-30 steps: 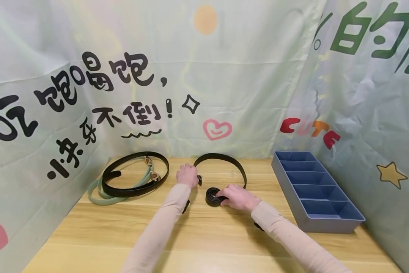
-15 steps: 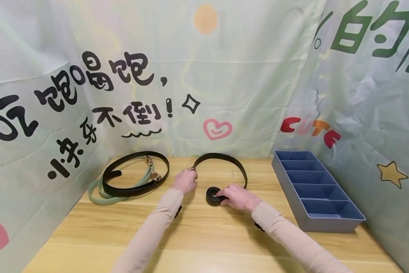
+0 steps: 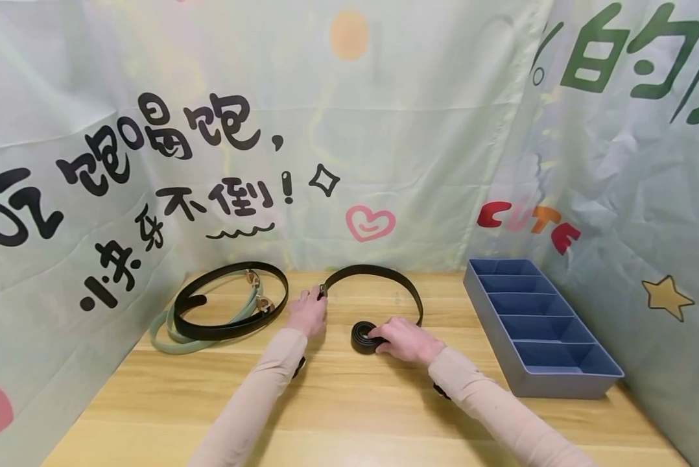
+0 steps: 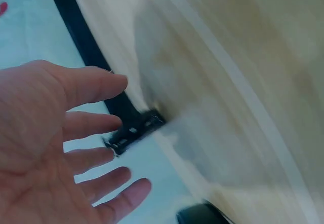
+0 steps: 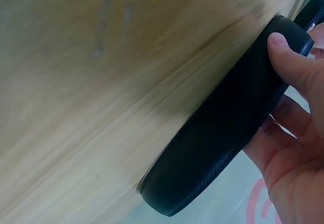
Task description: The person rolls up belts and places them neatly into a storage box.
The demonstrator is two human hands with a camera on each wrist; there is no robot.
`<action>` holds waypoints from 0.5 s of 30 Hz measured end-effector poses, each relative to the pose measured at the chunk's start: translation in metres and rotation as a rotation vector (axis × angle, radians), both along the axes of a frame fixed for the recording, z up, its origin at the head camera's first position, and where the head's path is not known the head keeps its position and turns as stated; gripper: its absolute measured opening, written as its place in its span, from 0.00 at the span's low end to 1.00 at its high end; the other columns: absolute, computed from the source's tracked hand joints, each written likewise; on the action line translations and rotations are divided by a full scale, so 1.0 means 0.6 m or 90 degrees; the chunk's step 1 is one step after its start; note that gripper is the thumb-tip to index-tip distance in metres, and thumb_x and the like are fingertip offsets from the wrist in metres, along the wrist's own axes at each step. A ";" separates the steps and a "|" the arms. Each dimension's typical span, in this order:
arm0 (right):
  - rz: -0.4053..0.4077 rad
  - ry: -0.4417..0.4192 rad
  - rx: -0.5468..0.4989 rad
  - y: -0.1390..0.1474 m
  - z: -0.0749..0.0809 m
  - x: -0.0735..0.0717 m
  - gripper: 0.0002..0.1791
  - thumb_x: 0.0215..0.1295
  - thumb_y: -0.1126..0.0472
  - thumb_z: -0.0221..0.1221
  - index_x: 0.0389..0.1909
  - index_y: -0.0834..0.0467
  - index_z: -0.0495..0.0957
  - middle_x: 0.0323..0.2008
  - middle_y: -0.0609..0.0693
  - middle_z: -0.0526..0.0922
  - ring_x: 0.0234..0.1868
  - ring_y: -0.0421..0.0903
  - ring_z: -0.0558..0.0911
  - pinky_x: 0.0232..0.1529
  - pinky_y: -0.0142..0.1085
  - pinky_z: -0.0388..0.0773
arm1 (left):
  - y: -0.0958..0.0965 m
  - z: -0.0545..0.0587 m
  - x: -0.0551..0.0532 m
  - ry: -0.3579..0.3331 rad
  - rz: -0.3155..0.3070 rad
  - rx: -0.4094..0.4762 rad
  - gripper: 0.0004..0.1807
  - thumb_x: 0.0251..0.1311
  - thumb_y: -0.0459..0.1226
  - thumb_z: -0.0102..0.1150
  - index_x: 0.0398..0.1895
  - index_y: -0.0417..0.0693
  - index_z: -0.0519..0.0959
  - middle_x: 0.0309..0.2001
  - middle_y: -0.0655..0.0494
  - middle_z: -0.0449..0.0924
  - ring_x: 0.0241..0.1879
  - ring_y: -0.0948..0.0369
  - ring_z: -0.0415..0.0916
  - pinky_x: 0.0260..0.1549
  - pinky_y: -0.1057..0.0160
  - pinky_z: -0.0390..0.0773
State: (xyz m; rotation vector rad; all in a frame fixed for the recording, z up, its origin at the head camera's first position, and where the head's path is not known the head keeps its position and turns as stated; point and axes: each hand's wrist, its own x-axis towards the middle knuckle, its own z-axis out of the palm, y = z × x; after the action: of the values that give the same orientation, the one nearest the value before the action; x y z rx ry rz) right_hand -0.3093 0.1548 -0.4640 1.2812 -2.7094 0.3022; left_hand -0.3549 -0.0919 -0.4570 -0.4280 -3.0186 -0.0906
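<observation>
A black belt (image 3: 375,270) arcs across the table in the head view, with one end wound into a tight coil (image 3: 362,338). My right hand (image 3: 409,340) pinches that coil between thumb and fingers; in the right wrist view the thumb (image 5: 286,57) presses its outer band (image 5: 217,107). My left hand (image 3: 307,312) is at the belt's other end, by the buckle (image 3: 323,291). In the left wrist view its fingers are spread and relaxed, thumb and index finger apart beside the strap (image 4: 83,31), just short of the dark buckle (image 4: 135,132).
Left of my hands lie another black belt (image 3: 209,334) and a pale green belt (image 3: 177,347), loosely looped over each other with metal buckles. A blue-grey divided box (image 3: 527,386) stands at the right. Printed cloth (image 3: 419,162) hangs behind and on both sides of the wooden table (image 3: 349,415).
My left hand has moved left, and the belt's buckle end has shifted left and back, widening the arc. My right hand has stayed at the coil.
</observation>
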 end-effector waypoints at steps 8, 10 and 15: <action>-0.011 0.003 0.014 -0.004 0.000 -0.001 0.12 0.60 0.56 0.67 0.45 0.53 0.84 0.38 0.49 0.88 0.38 0.43 0.85 0.40 0.37 0.81 | 0.017 -0.003 0.025 0.056 -0.113 0.024 0.15 0.60 0.36 0.61 0.50 0.46 0.81 0.64 0.40 0.70 0.67 0.43 0.63 0.60 0.43 0.68; -0.011 -0.002 0.016 -0.005 -0.001 0.001 0.13 0.60 0.56 0.67 0.45 0.54 0.84 0.39 0.49 0.88 0.38 0.43 0.85 0.40 0.37 0.81 | 0.018 -0.008 0.033 0.073 -0.142 0.014 0.15 0.60 0.36 0.62 0.50 0.46 0.81 0.63 0.41 0.73 0.67 0.44 0.64 0.62 0.43 0.67; -0.017 -0.003 0.011 -0.008 0.000 0.002 0.12 0.61 0.56 0.67 0.44 0.54 0.84 0.38 0.49 0.88 0.38 0.43 0.85 0.39 0.37 0.81 | 0.029 -0.012 0.051 0.020 -0.230 0.055 0.25 0.56 0.35 0.65 0.59 0.45 0.76 0.58 0.47 0.78 0.59 0.50 0.74 0.60 0.49 0.72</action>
State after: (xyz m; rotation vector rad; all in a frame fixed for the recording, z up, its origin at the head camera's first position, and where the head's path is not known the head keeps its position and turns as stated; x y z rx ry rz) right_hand -0.3078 0.1498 -0.4640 1.2491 -2.7371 0.2803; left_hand -0.3244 -0.0747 -0.4641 -0.9482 -2.8569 -0.2357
